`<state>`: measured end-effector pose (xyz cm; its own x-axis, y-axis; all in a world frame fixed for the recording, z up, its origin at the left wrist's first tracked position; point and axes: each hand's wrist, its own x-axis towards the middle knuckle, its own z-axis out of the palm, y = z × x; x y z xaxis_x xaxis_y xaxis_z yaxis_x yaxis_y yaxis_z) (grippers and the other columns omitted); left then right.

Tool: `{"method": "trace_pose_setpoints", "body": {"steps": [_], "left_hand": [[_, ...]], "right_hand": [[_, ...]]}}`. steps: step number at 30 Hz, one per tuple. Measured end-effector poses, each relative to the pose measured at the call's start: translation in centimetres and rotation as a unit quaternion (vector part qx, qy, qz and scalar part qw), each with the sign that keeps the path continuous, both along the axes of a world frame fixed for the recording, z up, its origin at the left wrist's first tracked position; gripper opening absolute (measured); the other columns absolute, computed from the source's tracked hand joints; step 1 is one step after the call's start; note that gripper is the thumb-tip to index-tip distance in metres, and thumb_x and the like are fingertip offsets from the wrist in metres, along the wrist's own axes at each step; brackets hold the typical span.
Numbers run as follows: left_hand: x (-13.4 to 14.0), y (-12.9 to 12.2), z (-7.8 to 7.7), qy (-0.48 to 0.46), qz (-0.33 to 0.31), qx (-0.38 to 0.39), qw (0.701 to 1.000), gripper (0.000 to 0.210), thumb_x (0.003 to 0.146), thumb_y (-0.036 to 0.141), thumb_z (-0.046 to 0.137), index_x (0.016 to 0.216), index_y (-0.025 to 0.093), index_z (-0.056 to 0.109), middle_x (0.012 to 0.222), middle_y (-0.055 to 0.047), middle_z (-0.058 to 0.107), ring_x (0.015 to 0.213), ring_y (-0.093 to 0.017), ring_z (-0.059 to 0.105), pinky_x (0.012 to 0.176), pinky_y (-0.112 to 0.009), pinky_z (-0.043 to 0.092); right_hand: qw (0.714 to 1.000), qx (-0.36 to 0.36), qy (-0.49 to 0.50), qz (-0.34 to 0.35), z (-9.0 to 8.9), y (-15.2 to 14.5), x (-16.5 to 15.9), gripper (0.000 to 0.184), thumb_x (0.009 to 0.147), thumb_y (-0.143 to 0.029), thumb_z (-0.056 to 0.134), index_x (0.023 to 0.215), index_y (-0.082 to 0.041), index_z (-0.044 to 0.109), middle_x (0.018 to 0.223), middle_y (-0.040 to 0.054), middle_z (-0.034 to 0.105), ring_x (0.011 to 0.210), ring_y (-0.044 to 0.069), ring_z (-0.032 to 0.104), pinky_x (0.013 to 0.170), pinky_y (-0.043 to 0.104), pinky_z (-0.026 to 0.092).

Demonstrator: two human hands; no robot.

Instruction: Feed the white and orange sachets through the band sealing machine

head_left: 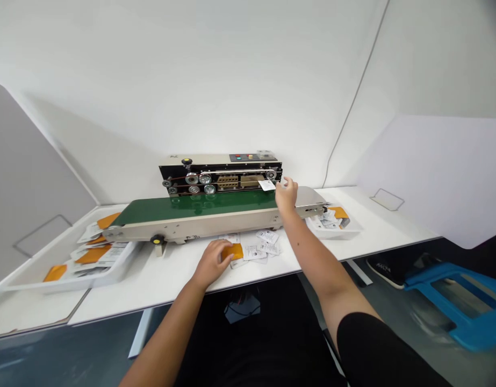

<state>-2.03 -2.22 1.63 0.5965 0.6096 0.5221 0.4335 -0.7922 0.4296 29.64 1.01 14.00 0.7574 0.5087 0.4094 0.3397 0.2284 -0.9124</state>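
Note:
My right hand [287, 194] is at the right end of the band sealer [221, 174], above its green conveyor belt [191, 205]. Its fingertips pinch the right edge of a small white printed packet [266, 185], which lies against the sealer's front. In front of the conveyor, my left hand [211, 262] has its fingers curled over an orange packet [235, 250] on the table, with the thumb bent beside it. Several white printed packets [253, 252] lie loose just right of that hand, some overlapping.
A white tray [121, 269] at the left holds several orange and white packets under the belt's end. Another white tray [344, 234] with packets stands at the right end. White panels flank the table [163, 279]. A blue stool [453, 301] is on the floor at right.

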Motion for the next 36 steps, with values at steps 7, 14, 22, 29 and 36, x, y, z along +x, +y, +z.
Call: {"method": "trace_pose_setpoints", "body": {"steps": [7,14,22,29,36], "left_hand": [[0.8,0.2,-0.9,0.105,0.011,-0.012,0.994,0.051,0.082,0.032,0.067,0.132,0.023,0.06,0.138,-0.012,0.059,0.131,-0.035,0.05,0.114,-0.052,0.035],[0.3,0.1,-0.8,0.014,-0.008,-0.023,1.0,0.027,0.095,0.022,0.049,0.113,0.022,0.069,0.108,-0.008,0.072,0.099,-0.023,0.067,0.09,-0.035,0.054],[-0.5,-1.1,-0.2,-0.101,0.051,-0.006,0.994,0.029,0.097,0.035,0.052,0.118,0.024,0.067,0.107,-0.007,0.073,0.092,-0.02,0.069,0.081,-0.031,0.058],[-0.6,-0.6,-0.6,-0.192,0.023,-0.179,0.965,0.027,0.089,0.043,0.061,0.101,0.019,0.066,0.092,-0.006,0.073,0.081,-0.02,0.07,0.07,-0.029,0.058],[-0.6,-0.7,-0.6,-0.183,0.037,-0.186,0.965,0.023,0.087,0.042,0.063,0.089,0.02,0.06,0.08,-0.002,0.069,0.072,-0.016,0.066,0.066,-0.026,0.054]], "right_hand": [[0.907,0.008,-0.346,0.24,-9.5,-8.4,-12.3,0.039,0.088,-0.021,0.055,0.127,-0.023,0.059,0.11,0.0083,0.063,0.107,0.024,0.056,0.1,0.041,0.044],[0.851,-0.074,-0.423,0.304,-13.5,-9.0,-14.0,0.059,0.08,-0.023,0.069,0.137,-0.026,0.056,0.13,0.0073,0.062,0.124,0.028,0.048,0.11,0.048,0.033],[0.915,-0.032,-0.276,0.294,-14.0,-8.8,-13.1,0.028,0.093,-0.02,0.054,0.116,-0.025,0.069,0.108,0.0052,0.071,0.102,0.021,0.062,0.093,0.037,0.047],[0.926,-0.044,-0.173,0.333,-13.3,-9.7,-13.0,0.026,0.089,-0.03,0.059,0.112,-0.024,0.069,0.103,0.0024,0.072,0.083,0.017,0.065,0.077,0.028,0.05],[0.881,-0.145,-0.192,0.407,-12.2,-9.8,-12.0,0.014,0.085,-0.029,0.062,0.09,-0.021,0.072,0.072,-0.0019,0.066,0.062,0.012,0.057,0.058,0.022,0.041]]}}
